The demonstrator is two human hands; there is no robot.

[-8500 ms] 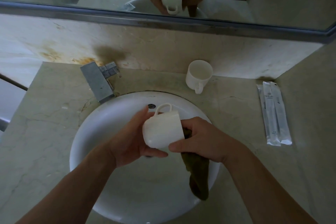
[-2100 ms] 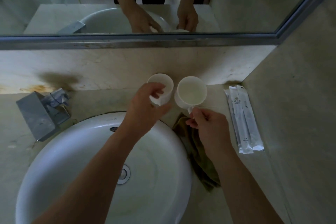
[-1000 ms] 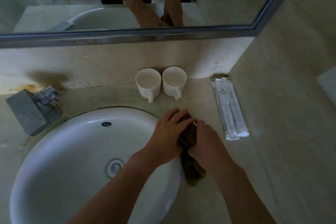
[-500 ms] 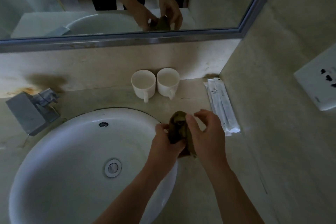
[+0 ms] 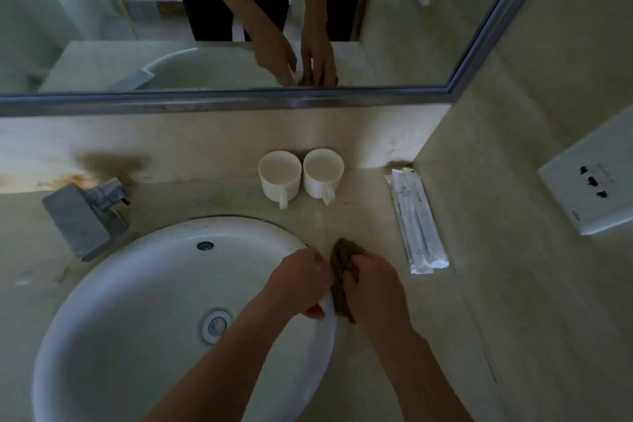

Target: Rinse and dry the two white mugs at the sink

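Note:
Two white mugs stand upright side by side on the counter against the back wall, the left mug (image 5: 280, 176) and the right mug (image 5: 323, 172), handles pointing toward me. Both look empty. In front of them, at the right rim of the white sink (image 5: 113, 288), my left hand (image 5: 301, 279) and my right hand (image 5: 371, 286) grip a bunched olive-green cloth (image 5: 342, 271) between them. The cloth sits low, over the rim and the counter. Neither hand touches a mug.
A grey square tap (image 5: 84, 219) stands at the sink's back left. Two sealed white sachets (image 5: 418, 221) lie on the counter by the right wall. A white socket plate (image 5: 592, 178) is on that wall. A mirror (image 5: 222, 10) runs above the backsplash.
Both mugs were set down side by side at the back wall. My hands then picked up the green cloth, and since half a second ago have lowered it toward the sink rim.

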